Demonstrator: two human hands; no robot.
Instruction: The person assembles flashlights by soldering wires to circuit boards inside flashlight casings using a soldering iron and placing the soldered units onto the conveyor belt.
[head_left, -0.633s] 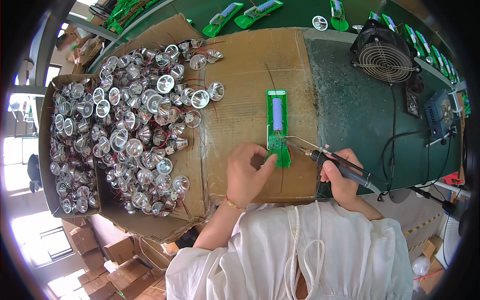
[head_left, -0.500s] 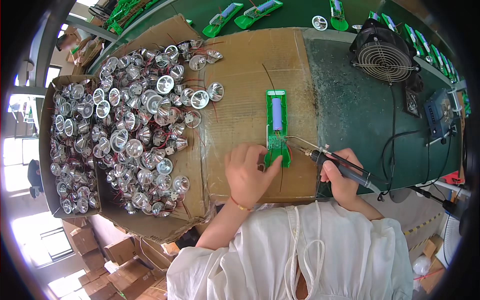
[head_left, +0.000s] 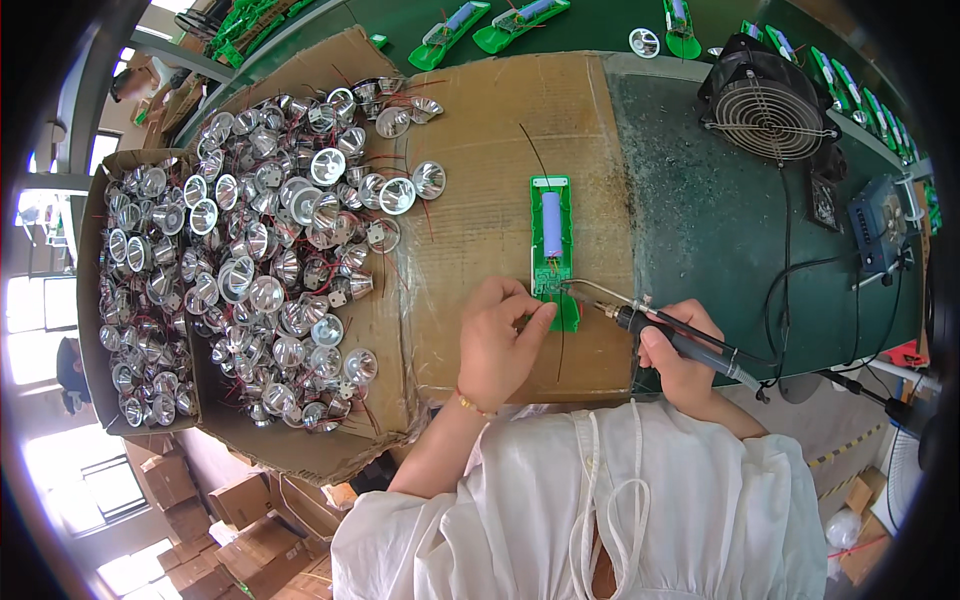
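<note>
A green plastic lamp housing (head_left: 566, 232) lies lengthwise on the cardboard in front of me. In it sit a lilac cylindrical battery (head_left: 552, 225) and, nearer to me, a small green circuit board (head_left: 548, 280). My right hand (head_left: 682, 350) is closed round a soldering iron (head_left: 680, 343) with a thin metal tube alongside, its tip at the board's right side. My left hand (head_left: 500, 340) is at the housing's lower left, thumb and forefinger pinched together by the board's near edge. What they hold, if anything, is too small to make out.
Left of me, a cardboard box (head_left: 300, 455) is heaped with silvery reflector cups (head_left: 268, 294) with red wires. At the right back stand a black fan (head_left: 770, 115) and a blue soldering station (head_left: 878, 230), with cables trailing. More green housings (head_left: 520, 28) line the far edge.
My left thumb and forefinger have come together near the board's lower edge. The iron's tip has shifted slightly left on the board, and the red wire beside the housing is no longer visible.
</note>
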